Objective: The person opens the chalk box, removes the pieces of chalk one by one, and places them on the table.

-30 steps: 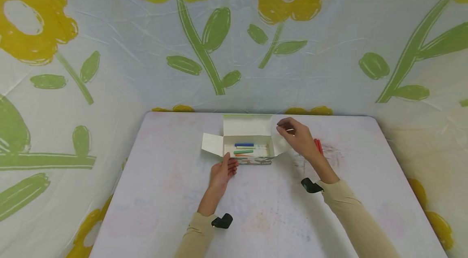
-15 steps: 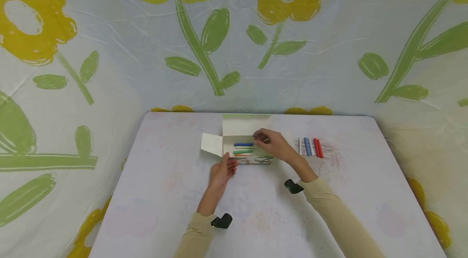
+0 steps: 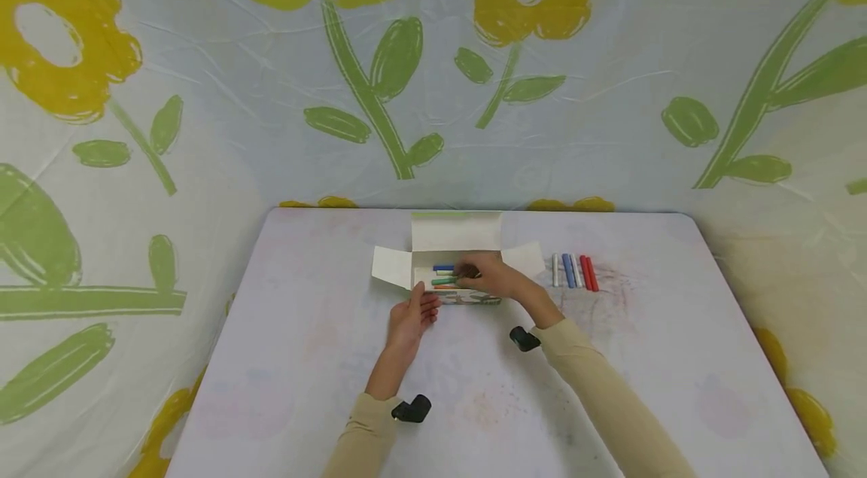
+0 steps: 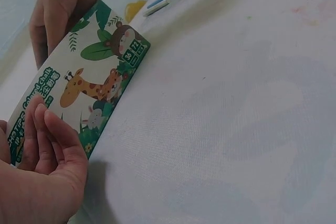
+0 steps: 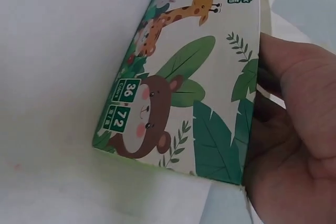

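Note:
A white chalk box (image 3: pixel 477 298) with animal pictures stands with its lid and side flaps folded out. Blue chalk (image 3: pixel 443 267), green chalk (image 3: pixel 443 281) and orange chalk (image 3: pixel 445 287) lie inside, along with a pale stick. My left hand (image 3: pixel 406 321) holds the box's front wall near the left corner, thumb at the rim and fingers against the printed face. My right hand (image 3: pixel 491 275) reaches into the box over the sticks' right ends. In the right wrist view, the front wall hides the fingertips of my right hand (image 5: pixel 302 114), so their grip on any chalk is not visible.
Right of the box, several chalks lie side by side on the table (image 3: pixel 325 357): white chalk (image 3: pixel 555 270), blue chalk (image 3: pixel 568 271) and red chalk (image 3: pixel 588 274) among them. The right side flap (image 3: pixel 524 260) sticks out under my right forearm. A flower-printed cloth (image 3: pixel 433 86) hangs behind.
My right hand has moved left from beyond the right flap into the box, uncovering the row of chalks on the table. The left hand and the box have stayed in place.

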### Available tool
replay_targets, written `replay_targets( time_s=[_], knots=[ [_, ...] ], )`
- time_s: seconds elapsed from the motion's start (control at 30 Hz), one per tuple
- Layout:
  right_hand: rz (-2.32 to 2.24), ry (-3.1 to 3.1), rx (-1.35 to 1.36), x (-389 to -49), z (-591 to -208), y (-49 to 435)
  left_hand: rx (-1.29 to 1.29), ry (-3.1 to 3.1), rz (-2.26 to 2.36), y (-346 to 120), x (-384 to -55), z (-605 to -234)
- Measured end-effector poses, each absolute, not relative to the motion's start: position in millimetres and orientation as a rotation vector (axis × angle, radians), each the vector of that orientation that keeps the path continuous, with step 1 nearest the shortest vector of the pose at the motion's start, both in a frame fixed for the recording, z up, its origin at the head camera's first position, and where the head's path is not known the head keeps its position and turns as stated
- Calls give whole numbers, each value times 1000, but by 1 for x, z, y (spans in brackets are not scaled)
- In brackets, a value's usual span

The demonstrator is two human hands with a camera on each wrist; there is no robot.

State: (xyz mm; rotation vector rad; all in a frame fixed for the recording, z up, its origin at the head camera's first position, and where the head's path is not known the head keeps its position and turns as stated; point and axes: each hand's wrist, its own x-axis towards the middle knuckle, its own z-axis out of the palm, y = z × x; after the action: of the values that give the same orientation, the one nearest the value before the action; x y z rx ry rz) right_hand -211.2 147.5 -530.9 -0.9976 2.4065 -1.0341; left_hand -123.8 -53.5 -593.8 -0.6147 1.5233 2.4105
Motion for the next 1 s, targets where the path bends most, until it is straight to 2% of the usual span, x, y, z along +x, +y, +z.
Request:
replay_targets(
  time_s=[0.3, 0.47, 1.0],
  knots=[
    [-756, 2352, -893, -226, -529, 134, -658, 1473, 2445, -51, -125, -591],
    [-715, 2320, -813, -228, -531, 133, -650, 1425, 2477, -47, -123, -589],
    [-680, 2255, -809, -229, -525, 126, -639, 1445, 2503, -48, -121, -591]
  ],
)
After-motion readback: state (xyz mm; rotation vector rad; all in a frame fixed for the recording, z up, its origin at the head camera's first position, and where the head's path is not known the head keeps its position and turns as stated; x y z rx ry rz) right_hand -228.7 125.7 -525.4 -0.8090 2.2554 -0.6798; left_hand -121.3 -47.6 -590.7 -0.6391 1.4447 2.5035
